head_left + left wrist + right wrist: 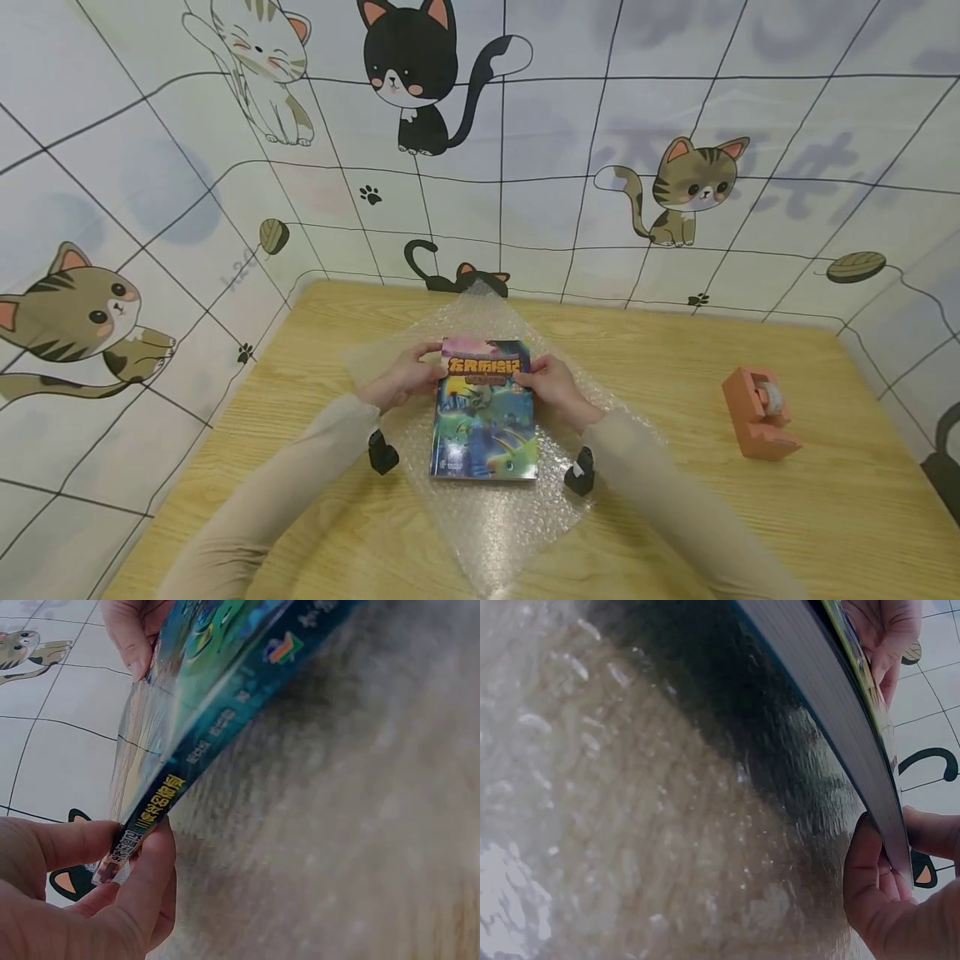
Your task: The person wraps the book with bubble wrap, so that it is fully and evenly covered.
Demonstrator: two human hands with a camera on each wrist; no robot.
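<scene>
A colourful paperback book [486,425] with yellow title lettering is held over a sheet of bubble wrap [487,525]. My left hand [405,377] pinches the spine side near its upper corner, thumb on the cover and fingers beneath, as the left wrist view of the book [217,712] shows. On the opposite side my right hand [558,388] pinches the page edge near the top. In the right wrist view the book [840,712] is raised above the bubble wrap [630,795], with the fingers [865,874] curled under it.
An orange tape dispenser [761,417] with a roll of clear tape stands on the right of the wooden table [637,358]. Behind the table hangs a white backdrop [555,208] printed with cats and grid lines. A dark object [943,467] shows at the right edge.
</scene>
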